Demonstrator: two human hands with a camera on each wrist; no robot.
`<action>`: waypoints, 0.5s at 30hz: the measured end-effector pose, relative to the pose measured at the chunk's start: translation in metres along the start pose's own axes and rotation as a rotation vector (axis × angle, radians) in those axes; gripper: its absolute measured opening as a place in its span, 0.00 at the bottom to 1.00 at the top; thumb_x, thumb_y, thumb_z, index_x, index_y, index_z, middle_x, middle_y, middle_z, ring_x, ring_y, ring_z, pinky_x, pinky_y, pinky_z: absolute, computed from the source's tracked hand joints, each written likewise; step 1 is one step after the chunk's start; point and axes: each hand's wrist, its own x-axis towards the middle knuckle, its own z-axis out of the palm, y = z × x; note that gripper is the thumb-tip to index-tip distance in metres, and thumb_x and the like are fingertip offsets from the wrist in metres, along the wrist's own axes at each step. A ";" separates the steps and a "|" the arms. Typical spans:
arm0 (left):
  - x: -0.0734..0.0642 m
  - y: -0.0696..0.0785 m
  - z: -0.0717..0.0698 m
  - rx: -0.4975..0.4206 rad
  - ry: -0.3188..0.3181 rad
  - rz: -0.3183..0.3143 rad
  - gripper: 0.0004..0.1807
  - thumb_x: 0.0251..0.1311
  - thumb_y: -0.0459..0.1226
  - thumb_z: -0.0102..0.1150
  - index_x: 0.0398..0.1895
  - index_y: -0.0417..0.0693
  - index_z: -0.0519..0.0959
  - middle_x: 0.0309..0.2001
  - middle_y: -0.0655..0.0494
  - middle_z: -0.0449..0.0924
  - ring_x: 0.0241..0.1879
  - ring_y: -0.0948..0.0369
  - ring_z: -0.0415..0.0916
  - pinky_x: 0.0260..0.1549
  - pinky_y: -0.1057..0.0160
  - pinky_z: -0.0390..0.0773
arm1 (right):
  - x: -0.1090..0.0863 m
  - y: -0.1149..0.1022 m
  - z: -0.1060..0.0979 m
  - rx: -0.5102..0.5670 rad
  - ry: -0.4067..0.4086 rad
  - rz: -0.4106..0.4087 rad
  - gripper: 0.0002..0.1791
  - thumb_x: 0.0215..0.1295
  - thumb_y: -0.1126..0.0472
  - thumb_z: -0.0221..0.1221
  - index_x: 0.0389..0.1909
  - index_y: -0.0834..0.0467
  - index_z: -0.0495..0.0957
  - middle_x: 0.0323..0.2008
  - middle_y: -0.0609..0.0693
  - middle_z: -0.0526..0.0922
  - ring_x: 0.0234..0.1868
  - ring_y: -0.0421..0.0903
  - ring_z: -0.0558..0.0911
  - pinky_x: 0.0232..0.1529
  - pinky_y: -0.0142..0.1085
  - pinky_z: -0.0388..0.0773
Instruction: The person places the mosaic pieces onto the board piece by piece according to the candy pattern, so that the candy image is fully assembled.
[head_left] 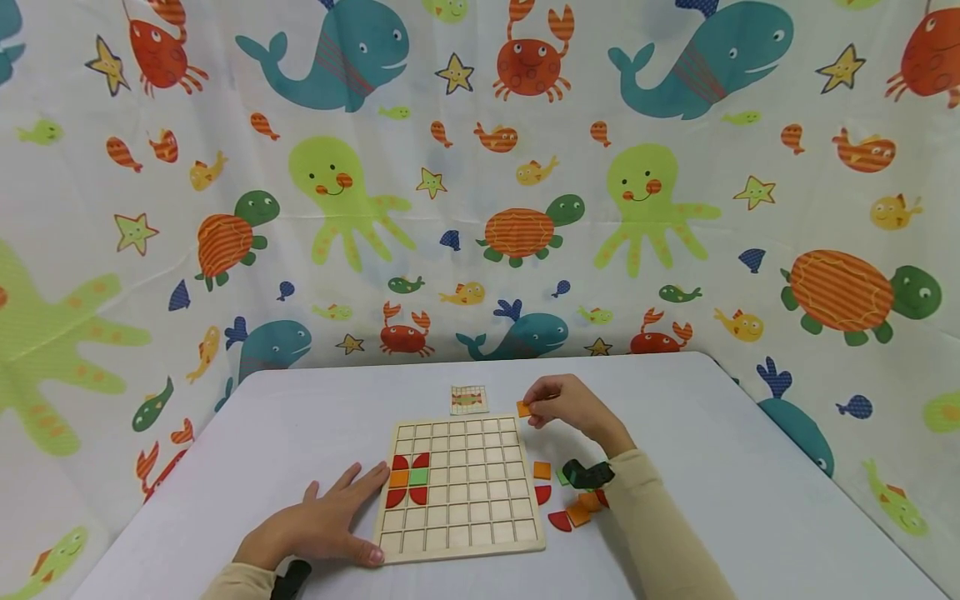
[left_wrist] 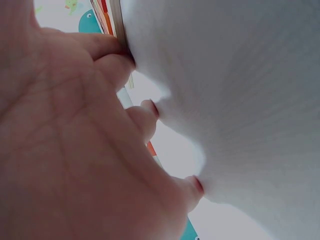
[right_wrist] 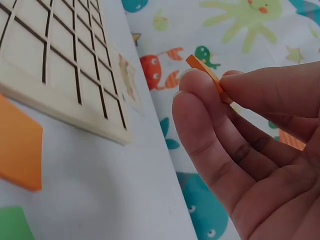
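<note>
The left hand (head_left: 326,517) lies with fingers spread wide, its thumb and index finger at the near edge of the board (head_left: 480,533). The right hand (head_left: 570,408) pinches an orange tile (head_left: 523,409) between thumb and fingers, just past the board's far corner on its side. Between the two hands, near the left fingertips, a second orange tile (head_left: 399,478) and a green tile (head_left: 418,476) sit on the board among four red pieces (head_left: 418,497). A card (head_left: 468,399) lies left of the right hand. Loose tiles (head_left: 578,513) rest on the worktop (head_left: 315,425) by the right wrist.
</note>
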 end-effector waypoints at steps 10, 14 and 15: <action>0.001 -0.001 0.002 0.003 0.004 -0.008 0.66 0.47 0.57 0.84 0.87 0.50 0.57 0.84 0.44 0.55 0.83 0.35 0.39 0.67 0.17 0.29 | 0.003 -0.012 0.016 0.050 -0.026 -0.036 0.08 0.74 0.69 0.63 0.50 0.67 0.83 0.40 0.56 0.86 0.37 0.53 0.90 0.50 0.48 0.88; 0.001 -0.001 0.001 0.004 0.005 -0.007 0.66 0.47 0.57 0.84 0.86 0.50 0.57 0.84 0.44 0.55 0.83 0.35 0.39 0.67 0.17 0.29 | 0.005 -0.014 0.024 0.065 -0.037 -0.051 0.09 0.73 0.69 0.63 0.51 0.67 0.83 0.40 0.57 0.85 0.39 0.57 0.91 0.50 0.49 0.88; 0.001 -0.001 0.001 0.001 0.004 -0.007 0.66 0.47 0.57 0.84 0.87 0.50 0.57 0.84 0.45 0.55 0.83 0.35 0.39 0.67 0.17 0.29 | 0.005 -0.014 0.026 0.068 -0.040 -0.052 0.09 0.73 0.69 0.63 0.51 0.67 0.83 0.40 0.56 0.85 0.39 0.57 0.91 0.50 0.49 0.88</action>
